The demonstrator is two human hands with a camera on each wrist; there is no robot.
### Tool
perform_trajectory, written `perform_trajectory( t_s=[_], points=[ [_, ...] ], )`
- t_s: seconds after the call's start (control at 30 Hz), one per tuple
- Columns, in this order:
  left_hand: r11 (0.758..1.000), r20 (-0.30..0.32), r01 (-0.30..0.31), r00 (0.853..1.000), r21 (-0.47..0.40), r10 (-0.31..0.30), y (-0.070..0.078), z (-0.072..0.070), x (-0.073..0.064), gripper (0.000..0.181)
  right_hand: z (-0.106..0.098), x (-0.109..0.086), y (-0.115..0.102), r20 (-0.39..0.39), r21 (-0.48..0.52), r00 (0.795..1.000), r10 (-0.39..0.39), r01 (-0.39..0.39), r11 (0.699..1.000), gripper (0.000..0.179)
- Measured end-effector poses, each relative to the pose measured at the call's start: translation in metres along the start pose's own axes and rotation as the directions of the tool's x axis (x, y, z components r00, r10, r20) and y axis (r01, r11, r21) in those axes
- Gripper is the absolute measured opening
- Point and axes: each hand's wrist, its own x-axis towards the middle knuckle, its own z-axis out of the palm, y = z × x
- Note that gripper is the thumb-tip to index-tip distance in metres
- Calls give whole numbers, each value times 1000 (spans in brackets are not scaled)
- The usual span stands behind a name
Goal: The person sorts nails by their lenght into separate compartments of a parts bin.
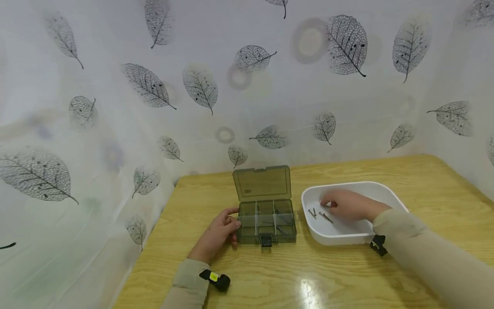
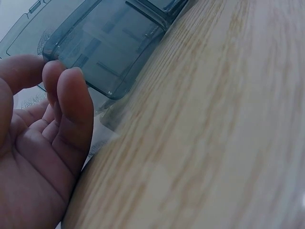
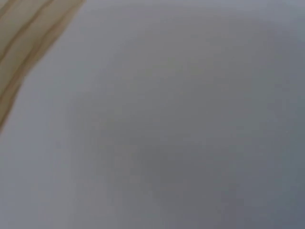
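Observation:
A smoky clear compartment box (image 1: 247, 237) stands on the table with its lid (image 1: 262, 183) raised at the back. Several screws (image 1: 282, 230) lie in its middle and right compartments. My left hand (image 1: 216, 236) holds the box by its left side, fingers bent at the wall and thumb at the front left; the left wrist view shows the fingertips at a corner. Inside a white tray (image 1: 339, 240), my right hand (image 1: 353, 206) reaches down with bent fingers beside several loose screws (image 1: 326, 217). I cannot tell whether its fingertips hold one.
The wood-grain table (image 1: 270, 274) carries the box and, to its right, the tray. A whitish sheet with leaf prints (image 1: 216, 141) hangs behind and along the sides. Black straps (image 1: 214, 278) circle both sleeved wrists. The right wrist view is mostly blurred white.

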Motion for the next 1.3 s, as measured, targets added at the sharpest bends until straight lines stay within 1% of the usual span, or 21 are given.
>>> perform_trajectory(
  t_s=[0.17, 0.33, 0.43, 0.53, 0.6, 0.77, 0.87, 0.97, 1.1, 1.3],
  points=[
    [1000, 0, -3, 1000, -3, 3, -1, 0, 1, 52, -3, -2, 2, 16, 13, 1000, 11, -11, 1000, 19],
    [1000, 1, 0, 1000, -3, 0, 0, 0, 0, 52, -2, -2, 3, 86, 15, 996, 28, -29, 999, 9],
    [1000, 1, 2, 1000, -4, -2, 1, 0, -1, 52, -1, -2, 3, 117, 6, 992, 39, -40, 999, 10],
    [1000, 1, 0, 1000, -2, 0, 1, 0, -1, 52, -1, -3, 2, 111, -18, 993, 34, -32, 999, 12],
    [1000, 1, -1, 1000, 0, 1, 0, 0, -1, 51, -1, -3, 2, 108, -22, 993, 44, -42, 999, 13],
    [1000, 2, -4, 1000, 0, 4, -1, -1, 0, 52, -4, -1, -1, 93, 34, 993, 77, -80, 996, 14],
    [1000, 3, -4, 1000, -1, 4, -2, -1, 1, 53, -6, -1, -4, 78, 81, 996, 51, -58, 995, 12],
    [1000, 2, -3, 1000, -1, 3, -3, -1, 3, 53, -8, 0, -11, 78, 125, 997, 22, -31, 992, 16],
    [1000, -3, -3, 1000, 2, 3, -4, -1, 3, 53, -12, 2, -24, 70, 168, 997, -12, 0, 986, 22],
    [1000, -3, 4, 1000, -3, -4, -3, -1, 2, 53, -18, 6, -47, 25, 200, 997, -74, 68, 977, 25]
  ],
)
